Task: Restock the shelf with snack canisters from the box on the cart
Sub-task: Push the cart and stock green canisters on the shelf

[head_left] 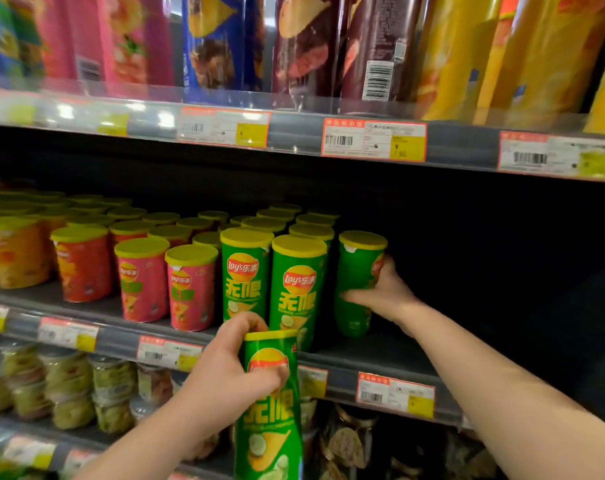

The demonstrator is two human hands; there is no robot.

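- The right hand (380, 296) is gripping the first green canister (354, 271) from its 3 o'clock side. The fingers are curling round the lower body and the thumb is lying higher up, near the logo.
- This canister is standing upright on the middle shelf (391, 351), yellow lid up. Whether its base is fully resting on the shelf cannot be told.
- It is sitting just at 3 o'clock of the shelved green canisters (245, 275), with a narrow gap between them.
- The left hand (225, 372) is wrapping round the upper part of the second green canister (270, 427), fingers and thumb curled below its yellow rim.
- The second green canister is hanging in front of the shelf edge, at 6 o'clock of the shelved green canisters. It is leaning slightly, with its label facing the camera.
- The shelved green canisters are standing in rows running back toward 12 o'clock.
- Pink canisters (190, 292) are standing at 9 o'clock of the green rows. A red canister (83, 268) and an orange canister (17, 254) are following further toward 9 o'clock.
- Tall canisters (308, 43) are filling the shelf at 12 o'clock, and price labels (373, 140) are lining its front rail.
- Bagged snacks (69, 386) are lying on the shelf at 7 o'clock; they are blurred.
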